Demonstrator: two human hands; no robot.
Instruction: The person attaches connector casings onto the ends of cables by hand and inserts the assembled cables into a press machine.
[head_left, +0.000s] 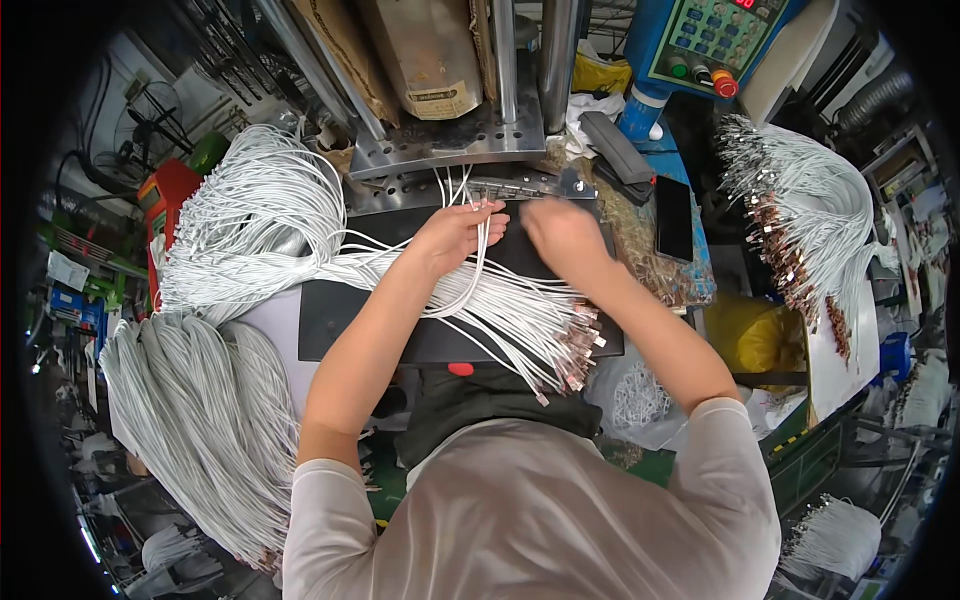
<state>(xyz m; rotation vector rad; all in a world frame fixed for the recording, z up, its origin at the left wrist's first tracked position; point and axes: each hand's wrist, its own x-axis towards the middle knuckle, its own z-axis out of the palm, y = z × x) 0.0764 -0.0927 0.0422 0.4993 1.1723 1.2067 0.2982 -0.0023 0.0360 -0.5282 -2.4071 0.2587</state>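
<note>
My left hand (462, 234), palm partly turned up, has its fingers closed on a few white cables (482, 258) in front of the press. These run up to the metal mould bar (520, 188). Just right of it, my right hand (566, 236) is at the bar's front edge, fingers curled in and somewhat blurred; what they hold, if anything, is hidden. Beneath my forearms a bundle of white cables (400, 268) lies across the black work plate (325, 335). Its small coppery and white connector ends (575, 350) fan out toward the right.
The press's steel plate (450, 148) and posts stand ahead. Large cable bundles lie at left (215, 420) and right (820, 195). A blue control box (705, 45) stands at far right, above a black phone (674, 218) and a grey case (615, 150). Yellow bag (750, 330) lies below.
</note>
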